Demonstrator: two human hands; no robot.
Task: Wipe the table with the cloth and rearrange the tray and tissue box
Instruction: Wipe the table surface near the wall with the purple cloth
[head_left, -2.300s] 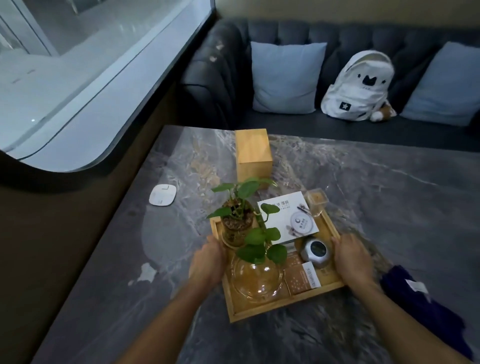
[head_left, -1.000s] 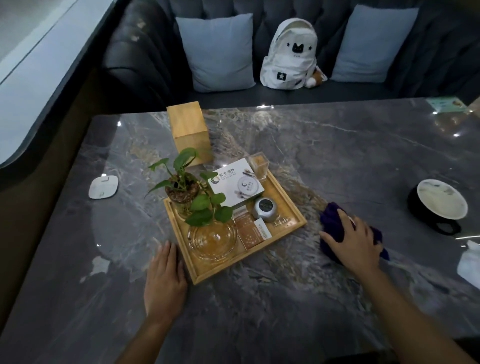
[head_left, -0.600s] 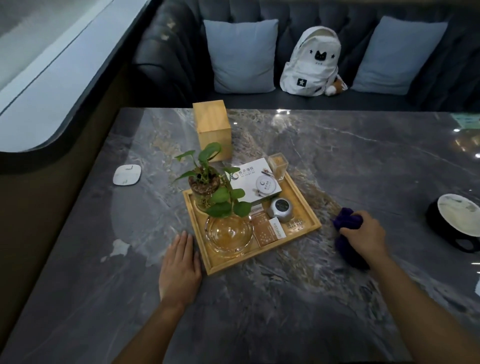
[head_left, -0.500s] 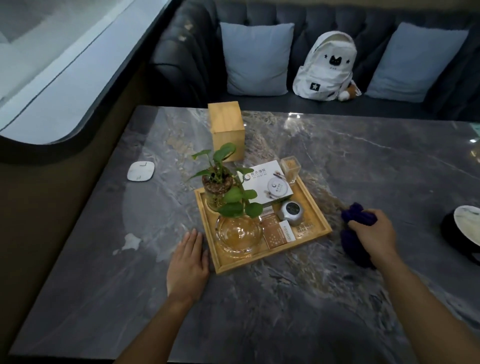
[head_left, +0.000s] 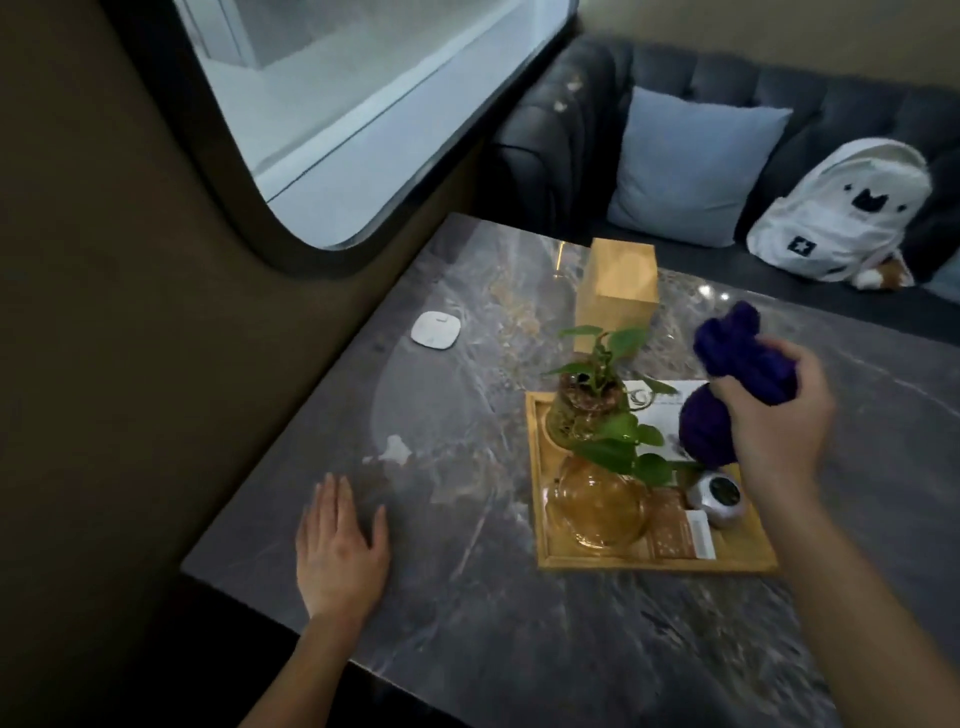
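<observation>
Marble counter (head_left: 467, 597) beside sofa | right hand (head_left: 774, 421) had lifted bunched cloth (head_left: 737, 358) over tray (head_left: 540, 467), ready to wipe | left hand (head_left: 340, 551) flat at 8 o'clock | tissue box (head_left: 618, 286) at 12 o'clock.

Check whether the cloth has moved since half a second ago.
Yes. The cloth, gripped in the right hand, is lifted off the table and leftward, over the tray.

Grey marble table (head_left: 467, 597) – bearing wooden tray (head_left: 535, 483), tissue box (head_left: 618, 291) toward far edge, white disc (head_left: 435, 331) near left edge, flat left hand (head_left: 340, 551).
</observation>
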